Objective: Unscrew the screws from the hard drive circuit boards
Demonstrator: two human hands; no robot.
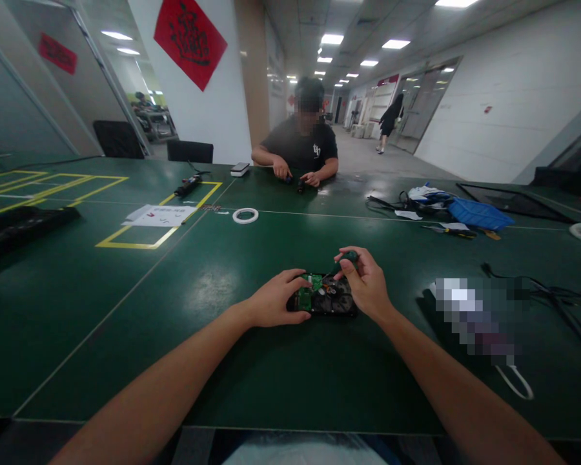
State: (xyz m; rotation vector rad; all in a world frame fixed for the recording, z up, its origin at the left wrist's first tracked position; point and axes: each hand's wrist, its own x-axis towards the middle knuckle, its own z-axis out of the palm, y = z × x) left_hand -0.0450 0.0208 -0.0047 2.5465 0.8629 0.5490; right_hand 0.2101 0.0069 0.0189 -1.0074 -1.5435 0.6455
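A hard drive [325, 298] lies on the green table [184, 290] in front of me, its green circuit board facing up. My left hand [275, 300] grips the drive's left end, fingers curled over the edge. My right hand [365, 281] is closed round a small screwdriver [345, 259] with a dark green handle, its tip pointing down at the board.
Across the table a person in a black shirt [303, 150] handles small parts. A white tape ring [245, 216], papers [159, 215], a blue tray [479, 213], black cables [556, 297] and a black keyboard-like object [19, 226] lie about. Another person walks in the corridor [390, 119].
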